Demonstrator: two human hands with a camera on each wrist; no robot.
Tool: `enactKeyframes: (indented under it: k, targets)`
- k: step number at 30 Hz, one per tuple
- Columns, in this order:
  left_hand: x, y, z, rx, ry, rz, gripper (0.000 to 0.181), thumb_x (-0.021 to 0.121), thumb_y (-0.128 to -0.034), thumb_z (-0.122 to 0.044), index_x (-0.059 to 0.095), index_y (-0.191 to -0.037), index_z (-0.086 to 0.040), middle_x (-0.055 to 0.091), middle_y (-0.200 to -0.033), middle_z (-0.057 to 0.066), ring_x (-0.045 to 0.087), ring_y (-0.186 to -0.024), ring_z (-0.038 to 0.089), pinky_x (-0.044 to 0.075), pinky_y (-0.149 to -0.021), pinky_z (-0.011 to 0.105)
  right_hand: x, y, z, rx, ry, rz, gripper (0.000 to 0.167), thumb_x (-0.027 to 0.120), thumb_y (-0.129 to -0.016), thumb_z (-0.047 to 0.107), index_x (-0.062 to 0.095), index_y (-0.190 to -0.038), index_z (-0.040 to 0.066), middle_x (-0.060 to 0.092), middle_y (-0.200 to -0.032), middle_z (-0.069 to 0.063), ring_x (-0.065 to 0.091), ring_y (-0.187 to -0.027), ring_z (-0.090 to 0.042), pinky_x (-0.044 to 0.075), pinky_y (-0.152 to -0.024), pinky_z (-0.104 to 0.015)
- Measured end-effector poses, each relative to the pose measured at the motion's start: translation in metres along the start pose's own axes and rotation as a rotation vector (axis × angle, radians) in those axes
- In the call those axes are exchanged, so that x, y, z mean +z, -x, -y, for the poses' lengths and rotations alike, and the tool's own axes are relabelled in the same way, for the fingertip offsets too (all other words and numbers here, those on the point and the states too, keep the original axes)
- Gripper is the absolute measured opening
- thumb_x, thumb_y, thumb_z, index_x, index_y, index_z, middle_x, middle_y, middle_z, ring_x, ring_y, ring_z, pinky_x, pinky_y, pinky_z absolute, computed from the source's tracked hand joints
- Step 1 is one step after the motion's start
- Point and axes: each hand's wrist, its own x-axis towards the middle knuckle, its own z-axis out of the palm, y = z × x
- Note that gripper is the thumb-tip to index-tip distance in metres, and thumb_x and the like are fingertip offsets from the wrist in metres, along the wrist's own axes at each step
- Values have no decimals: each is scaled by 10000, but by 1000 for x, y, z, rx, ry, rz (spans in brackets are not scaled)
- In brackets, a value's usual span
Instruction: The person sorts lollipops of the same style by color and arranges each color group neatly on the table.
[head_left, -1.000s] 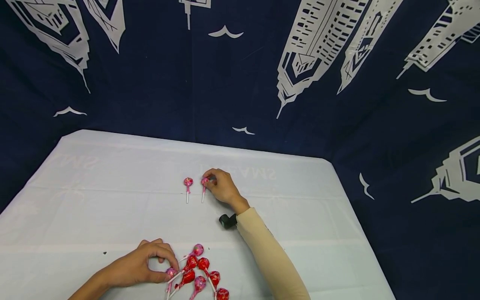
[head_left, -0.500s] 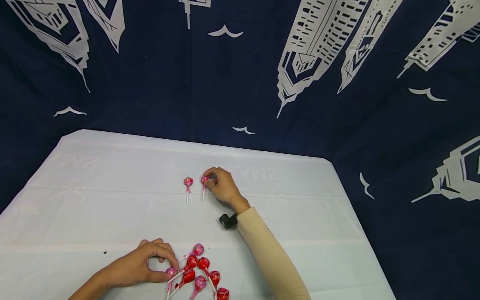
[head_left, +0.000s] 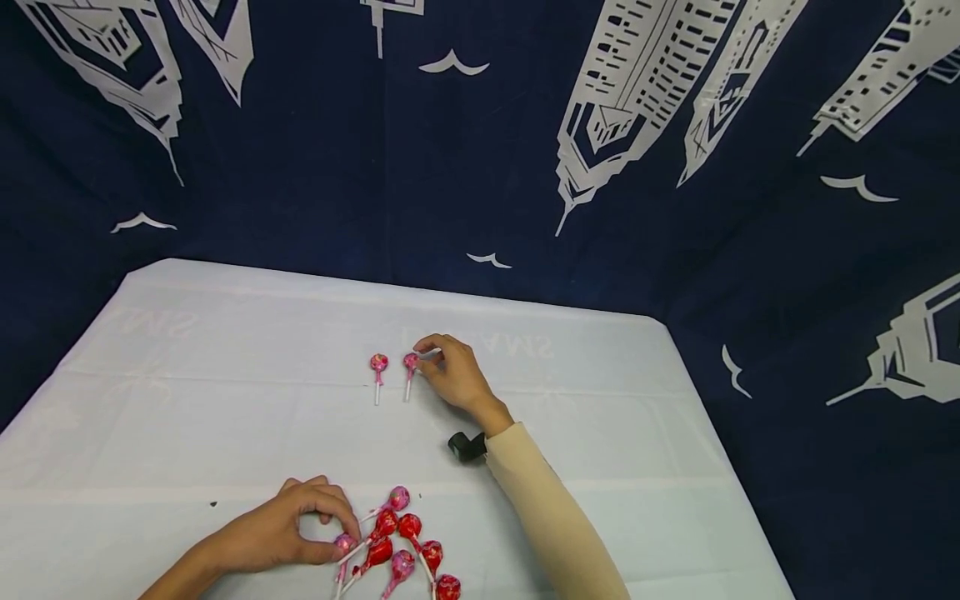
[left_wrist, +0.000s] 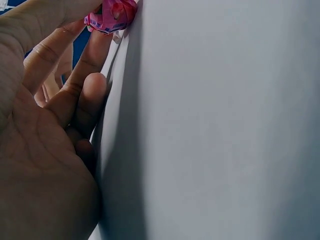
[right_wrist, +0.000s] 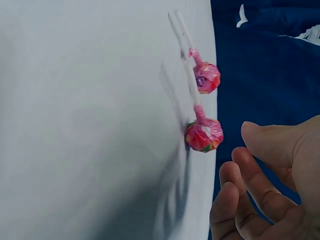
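Observation:
On the far part of the white table lie two pink-wrapped lollipops side by side, sticks toward the person. My right hand is just beside the right one, thumb and fingers parted. In the right wrist view a gap shows between the fingers and that lollipop; the left one lies beyond. Near the table's front, my left hand pinches a pink lollipop by its head, between thumb and index finger. The left wrist view shows its pink wrapper only partly, at the top edge.
Beside the left hand lies a loose cluster of several lollipops, red ones and pink ones, some overlapping. A black device sits at the right wrist. Behind the white table hangs a navy cloth with white building prints.
My right hand has let go of the right-hand pink lollipop and drawn slightly to the right; the lollipop stays on the table. The left hand has kept its pinch in place.

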Motion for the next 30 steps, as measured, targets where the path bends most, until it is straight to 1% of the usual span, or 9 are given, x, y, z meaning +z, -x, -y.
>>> enactKeyframes:
  k: [4,8,12,16,23,26,30]
  targets:
    - [0,0,-1,-32,10,9,107,775,-870,-361,748,-973,-355,687,-971,-185,532,-879,80,249,-796,300,-5,12,0,-20,-25,14,213,675,-961,133,672,-1172,103,686,-1172,-73,651,-985,-205,513,-880,-375]
    - [0,0,0,-34,12,11,112,777,-867,-355,748,-975,-352,686,-974,-185,529,-878,80,248,-787,294,-10,27,2,-43,-43,57,234,675,-965,150,662,-1192,95,682,-1176,-60,649,-987,-196,513,-855,-342]
    - [1,0,1,-8,12,8,118,780,-867,-336,748,-981,-342,685,-979,-189,523,-871,75,234,-775,268,-13,44,5,-67,-79,121,258,679,-964,168,657,-1204,78,681,-1172,-49,646,-973,-180,515,-830,-315]
    - [1,-1,1,22,-8,-5,116,778,-872,-329,744,-981,-347,682,-978,-200,519,-858,67,230,-776,251,-15,59,4,-83,-140,177,274,684,-962,174,648,-1212,68,692,-1143,-71,633,-934,-160,507,-818,-303]
    - [2,-1,1,42,-25,-16,117,775,-876,-322,740,-983,-354,675,-975,-209,515,-852,59,228,-775,244,-16,89,4,-81,-219,313,325,697,-956,209,624,-1248,85,691,-1119,-34,604,-864,-112,485,-735,-223]
    - [2,-1,1,49,-30,-22,117,774,-876,-319,739,-983,-354,675,-972,-211,514,-849,59,227,-776,241,-16,100,7,-85,-253,368,319,696,-958,214,627,-1244,94,686,-1131,-57,600,-843,-101,479,-723,-212]
    - [2,-1,0,60,-36,-27,120,775,-876,-313,739,-983,-353,675,-969,-212,516,-847,59,225,-780,238,-11,113,11,-101,-289,431,286,691,-960,194,637,-1225,103,678,-1159,-73,598,-830,-54,489,-721,-195]
